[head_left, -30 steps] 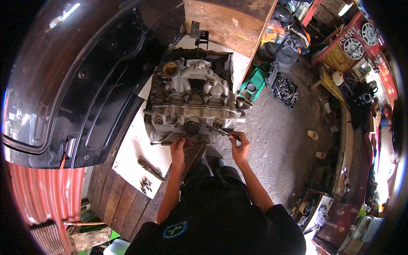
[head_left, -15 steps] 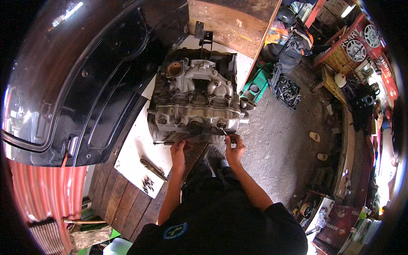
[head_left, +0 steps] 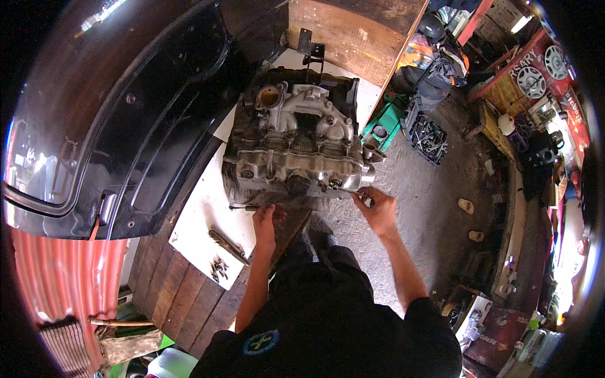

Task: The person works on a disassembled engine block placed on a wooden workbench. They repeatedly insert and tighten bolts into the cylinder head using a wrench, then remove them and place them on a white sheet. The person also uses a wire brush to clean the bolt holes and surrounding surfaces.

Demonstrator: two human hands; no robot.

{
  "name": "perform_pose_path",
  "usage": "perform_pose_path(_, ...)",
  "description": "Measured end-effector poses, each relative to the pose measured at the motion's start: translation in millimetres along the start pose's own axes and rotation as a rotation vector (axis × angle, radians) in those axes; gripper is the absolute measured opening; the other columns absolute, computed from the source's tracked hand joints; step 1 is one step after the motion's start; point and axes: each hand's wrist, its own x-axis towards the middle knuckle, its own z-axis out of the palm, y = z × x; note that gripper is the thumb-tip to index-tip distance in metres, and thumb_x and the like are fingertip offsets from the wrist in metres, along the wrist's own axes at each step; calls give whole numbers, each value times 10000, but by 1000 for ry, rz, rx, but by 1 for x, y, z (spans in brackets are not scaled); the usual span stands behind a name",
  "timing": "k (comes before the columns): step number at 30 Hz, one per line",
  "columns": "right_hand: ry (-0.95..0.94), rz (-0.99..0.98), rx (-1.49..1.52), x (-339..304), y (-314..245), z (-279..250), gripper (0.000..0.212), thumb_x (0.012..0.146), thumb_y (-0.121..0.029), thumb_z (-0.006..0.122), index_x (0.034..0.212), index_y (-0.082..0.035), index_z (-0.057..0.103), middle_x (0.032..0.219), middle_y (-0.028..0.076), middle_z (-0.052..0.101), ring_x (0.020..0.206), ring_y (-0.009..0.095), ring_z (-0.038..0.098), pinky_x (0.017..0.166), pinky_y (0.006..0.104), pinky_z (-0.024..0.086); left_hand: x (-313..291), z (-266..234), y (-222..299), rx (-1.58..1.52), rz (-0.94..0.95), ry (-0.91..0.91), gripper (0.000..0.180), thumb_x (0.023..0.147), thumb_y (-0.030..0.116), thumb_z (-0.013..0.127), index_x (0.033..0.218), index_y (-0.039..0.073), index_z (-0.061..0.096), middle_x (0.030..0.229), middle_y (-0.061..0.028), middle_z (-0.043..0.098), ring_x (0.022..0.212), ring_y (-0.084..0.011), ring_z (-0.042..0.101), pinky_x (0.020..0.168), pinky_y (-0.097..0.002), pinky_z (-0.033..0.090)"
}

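Note:
A greasy metal engine with a silver intake manifold lies on a white board in front of me. My right hand is closed on the outer end of a thin shiny wrench. The wrench's other end sits at a round fitting on the engine's near right side. My left hand hovers by the near left edge with its fingers curled together. A thin dark rod ends beside these fingers; whether they grip it is hidden.
On the white board lie a long dark metal part and several small bolts. A large black vehicle panel stands on the left. Beyond the engine's right side are a green container and a crate of metal parts.
My right hand has swung outward to the right, turning the wrench from slanting toward me to nearly sideways. My left hand has barely moved. The whole view has shifted slightly.

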Motion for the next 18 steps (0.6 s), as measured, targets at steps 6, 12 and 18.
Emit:
perform_pose_path(6,-308,-474,-332,65,-66,-10,256,775,-59,665,1025,-34,617,881,130,677,792,298,686,648,382,549,-6,-4,1,43,-8,18,188,947,146,540,930,10,669,853,-64,689,705,-150,640,651,-289,490)
perform_pose_path(12,-621,-594,-516,80,-109,46,370,761,35,588,1123,-39,583,923,132,665,874,318,674,709,390,577,-13,-11,5,62,-11,-11,186,944,134,530,952,8,666,855,-66,684,707,-154,637,676,-297,493)
perform_pose_path(18,-621,-516,-212,76,-95,50,352,816,-97,660,1147,-25,565,938,143,668,889,351,667,735,433,547,-12,-17,1,71,6,-8,236,948,189,516,983,2,657,910,-80,680,735,-163,636,716,-324,503)
